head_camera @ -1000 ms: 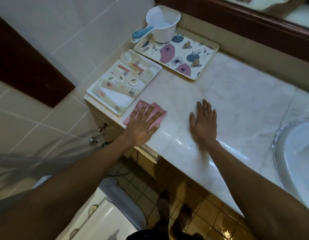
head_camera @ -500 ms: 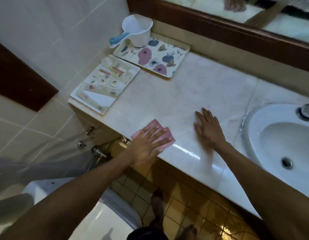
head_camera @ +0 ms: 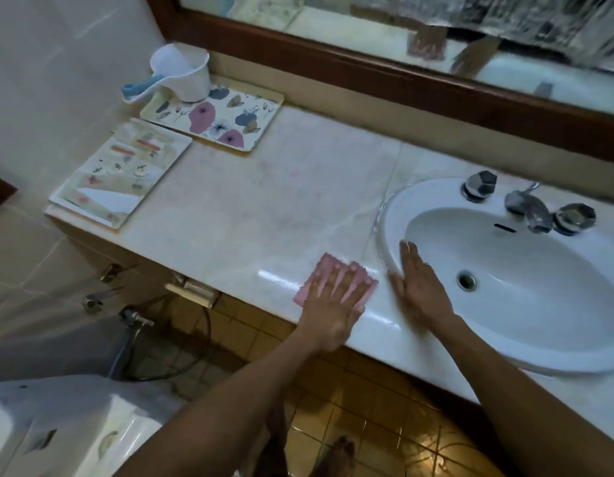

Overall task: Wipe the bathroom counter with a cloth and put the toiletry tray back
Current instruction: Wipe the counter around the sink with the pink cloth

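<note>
A pink cloth lies flat on the marble counter near its front edge, just left of the sink. My left hand presses on the cloth with fingers spread. Resting flat on the white sink's left rim, my right hand holds nothing. A floral tray sits at the counter's far left back corner, with a white scoop with a blue handle on its end. A second tray with small toiletries lies at the left edge.
A chrome tap with two knobs stands behind the basin. A wood-framed mirror runs along the back wall. Below the counter are yellow floor tiles, pipes with a hose, and a white toilet at lower left.
My left hand has slid the cloth rightward along the front edge, from beside the toiletry tray to beside the sink. My right hand moved right onto the sink rim.
</note>
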`<state>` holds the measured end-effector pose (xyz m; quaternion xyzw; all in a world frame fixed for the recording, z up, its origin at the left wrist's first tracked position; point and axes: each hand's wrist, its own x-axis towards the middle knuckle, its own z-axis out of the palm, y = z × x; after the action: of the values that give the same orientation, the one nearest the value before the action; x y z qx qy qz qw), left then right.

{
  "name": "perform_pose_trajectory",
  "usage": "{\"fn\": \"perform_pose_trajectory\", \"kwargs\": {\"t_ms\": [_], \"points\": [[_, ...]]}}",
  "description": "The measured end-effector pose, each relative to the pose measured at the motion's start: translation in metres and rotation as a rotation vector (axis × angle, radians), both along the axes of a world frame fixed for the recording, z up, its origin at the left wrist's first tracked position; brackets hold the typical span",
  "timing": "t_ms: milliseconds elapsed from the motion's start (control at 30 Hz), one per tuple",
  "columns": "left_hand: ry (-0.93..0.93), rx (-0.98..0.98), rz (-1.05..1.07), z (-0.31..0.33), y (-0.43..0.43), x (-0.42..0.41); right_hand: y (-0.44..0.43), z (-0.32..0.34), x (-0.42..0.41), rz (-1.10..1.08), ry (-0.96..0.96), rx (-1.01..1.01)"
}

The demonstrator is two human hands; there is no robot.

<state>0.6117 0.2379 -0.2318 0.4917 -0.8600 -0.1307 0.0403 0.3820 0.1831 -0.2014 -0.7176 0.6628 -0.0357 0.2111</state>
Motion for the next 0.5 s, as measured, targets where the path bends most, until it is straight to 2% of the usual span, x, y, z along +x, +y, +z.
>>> {"fn": "perform_pose_trajectory", "kwargs": {"t_ms": [67,133,233,367,433,500], "points": [[-0.027,0.048,-0.166,0.0,0.009,0.019,0.013,0.003,-0.014,0.0,-0.011,0.035],[-0.055,0.088,-0.206,0.004,-0.003,0.051,0.023,0.006,-0.026,-0.016,-0.02,0.051],[-0.076,0.135,0.141,0.005,-0.034,0.084,0.037,0.006,-0.041,-0.042,-0.026,0.035],[-0.03,0.145,0.584,0.001,-0.043,0.033,0.053,-0.003,-0.058,-0.035,-0.013,-0.043],[0.004,0.117,0.635,0.002,-0.037,-0.012,0.057,-0.005,-0.065,-0.065,-0.003,-0.04],[0.009,0.111,0.461,0.001,-0.023,-0.056,0.061,-0.007,-0.073,-0.079,-0.006,-0.039]]}}
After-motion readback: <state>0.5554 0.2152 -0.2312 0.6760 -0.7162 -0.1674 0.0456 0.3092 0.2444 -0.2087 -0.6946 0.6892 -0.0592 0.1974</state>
